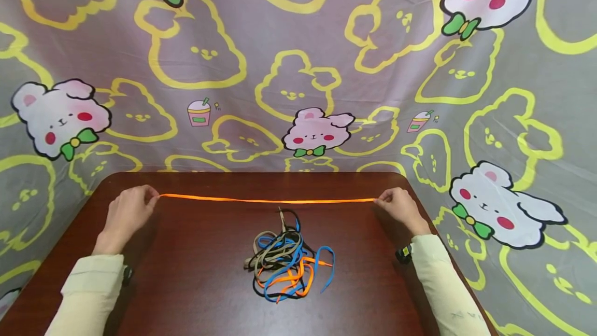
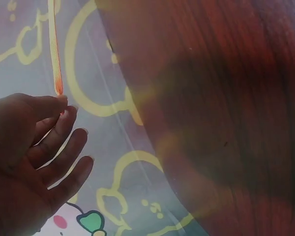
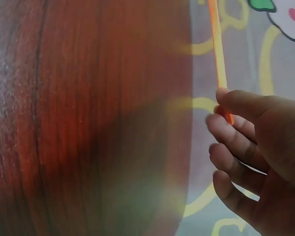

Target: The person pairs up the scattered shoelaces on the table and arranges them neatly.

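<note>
An orange shoelace (image 1: 261, 201) stretches nearly straight from side to side over the far part of the table. My left hand (image 1: 130, 215) pinches one end between thumb and index finger; in the left wrist view the lace (image 2: 55, 49) runs up from those fingertips. At the other end, my right hand (image 1: 398, 207) pinches the lace, and its orange tip (image 3: 229, 118) pokes out below the thumb in the right wrist view. Nearer to me lies a tangled pile of shoelaces (image 1: 284, 258) in blue, orange, black and beige, apart from both hands.
The dark brown wooden table (image 1: 196, 274) has rounded far corners. Behind and beside it hangs a grey cloth (image 1: 252, 30) printed with yellow outlines and white cartoon heads. Dark wrist devices (image 1: 403, 254) sit at the sleeve cuffs.
</note>
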Motion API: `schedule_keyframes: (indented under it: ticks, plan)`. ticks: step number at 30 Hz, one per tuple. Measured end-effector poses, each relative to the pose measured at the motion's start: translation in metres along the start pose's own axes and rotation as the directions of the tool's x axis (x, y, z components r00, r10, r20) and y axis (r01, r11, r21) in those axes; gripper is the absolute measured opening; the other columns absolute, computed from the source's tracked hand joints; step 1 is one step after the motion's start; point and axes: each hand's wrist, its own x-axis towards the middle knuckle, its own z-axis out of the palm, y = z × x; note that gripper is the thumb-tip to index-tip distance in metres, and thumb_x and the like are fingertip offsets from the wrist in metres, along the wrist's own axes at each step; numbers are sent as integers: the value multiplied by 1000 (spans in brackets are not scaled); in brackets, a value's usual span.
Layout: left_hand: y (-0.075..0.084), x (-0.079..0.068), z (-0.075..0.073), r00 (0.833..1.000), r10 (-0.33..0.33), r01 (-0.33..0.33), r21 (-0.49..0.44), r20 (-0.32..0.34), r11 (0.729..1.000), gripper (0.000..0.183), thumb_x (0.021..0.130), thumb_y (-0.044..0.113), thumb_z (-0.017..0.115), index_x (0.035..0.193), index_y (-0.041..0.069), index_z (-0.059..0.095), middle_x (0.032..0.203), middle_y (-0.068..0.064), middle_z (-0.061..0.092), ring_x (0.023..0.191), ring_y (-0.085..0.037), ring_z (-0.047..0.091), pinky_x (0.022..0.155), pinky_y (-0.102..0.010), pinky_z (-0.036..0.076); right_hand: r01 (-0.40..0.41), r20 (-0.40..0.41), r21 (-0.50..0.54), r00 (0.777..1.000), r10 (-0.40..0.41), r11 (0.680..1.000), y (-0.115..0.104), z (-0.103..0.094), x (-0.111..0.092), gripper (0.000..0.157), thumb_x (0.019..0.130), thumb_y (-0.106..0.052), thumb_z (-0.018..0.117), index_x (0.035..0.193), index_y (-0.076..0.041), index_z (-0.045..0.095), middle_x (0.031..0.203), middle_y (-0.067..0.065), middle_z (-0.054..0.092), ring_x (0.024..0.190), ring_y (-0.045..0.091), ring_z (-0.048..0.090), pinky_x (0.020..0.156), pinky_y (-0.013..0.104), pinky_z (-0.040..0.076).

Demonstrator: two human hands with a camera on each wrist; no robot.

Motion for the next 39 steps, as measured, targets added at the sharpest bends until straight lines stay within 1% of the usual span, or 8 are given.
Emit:
schedule_keyframes:
  ticks: [4, 9, 14, 19, 26, 30, 35, 39]
  plan:
    - [-4, 5, 5, 1000, -15, 15, 15, 15, 1000, 10, 92, 8, 71, 91, -2, 69, 85, -22, 69, 62, -28, 58, 51, -43, 44, -31, -14, -32, 999, 30, 999, 0, 6, 5, 21, 91, -29, 78, 81, -10, 76, 74, 0, 72, 63, 14, 61, 58, 35, 48]
    - [-9, 10, 16, 998, -33, 32, 20, 59, 999, 12, 92, 10, 69, 88, -1, 69, 78, -18, 68, 60, -26, 58, 49, -41, 42, -24, 9, -46, 1000, 25, 999, 1, 13, 12, 13, 94, -18, 72, 91, -7, 77, 85, 6, 75, 75, 20, 68, 68, 45, 55]
    - [-12, 14, 27, 991, -49, 47, 18, 128, 999, 12, 92, 9, 66, 85, 0, 69, 77, -18, 68, 64, -31, 62, 52, -48, 46, -52, 12, -60, 999, 53, 997, 2, 20, 20, 12, 94, -15, 72, 92, -5, 77, 88, 9, 75, 78, 24, 69, 71, 48, 56]
    - [-14, 18, 35, 982, -71, 70, 13, 175, 997, 10, 92, 6, 64, 87, -1, 70, 83, -22, 68, 70, -36, 63, 56, -51, 48, -99, 3, -71, 995, 99, 993, 4, 25, 25, 12, 92, -16, 72, 89, -6, 76, 87, 8, 75, 76, 23, 68, 71, 48, 55]
    - [-20, 22, 45, 976, -107, 108, 5, 189, 994, 15, 92, 6, 60, 84, 0, 71, 85, -22, 69, 72, -39, 65, 60, -55, 50, -159, -2, -80, 987, 160, 984, 4, 31, 30, 15, 91, -21, 73, 85, -8, 75, 83, 7, 72, 71, 23, 63, 67, 47, 52]
    - [-19, 25, 50, 975, -124, 127, -1, 186, 992, 15, 93, 6, 60, 85, 0, 72, 89, -24, 70, 77, -43, 66, 64, -58, 50, -186, -6, -71, 983, 186, 980, 5, 33, 33, 14, 93, -20, 71, 88, -7, 75, 84, 7, 73, 71, 23, 64, 67, 46, 52]
    - [-17, 32, 56, 971, -150, 154, -5, 188, 988, 16, 94, 7, 60, 86, 1, 72, 91, -25, 70, 80, -44, 65, 65, -59, 50, -211, -14, -61, 978, 210, 976, 5, 32, 36, 14, 95, -18, 68, 89, -7, 75, 84, 8, 72, 68, 22, 63, 63, 42, 51]
    - [-13, 36, 57, 966, -179, 184, -13, 185, 983, 17, 94, 8, 59, 85, 1, 72, 92, -25, 70, 82, -46, 65, 67, -59, 49, -234, -33, -55, 972, 232, 971, 4, 33, 39, 16, 94, -20, 70, 88, -7, 77, 84, 8, 73, 67, 22, 63, 61, 41, 50]
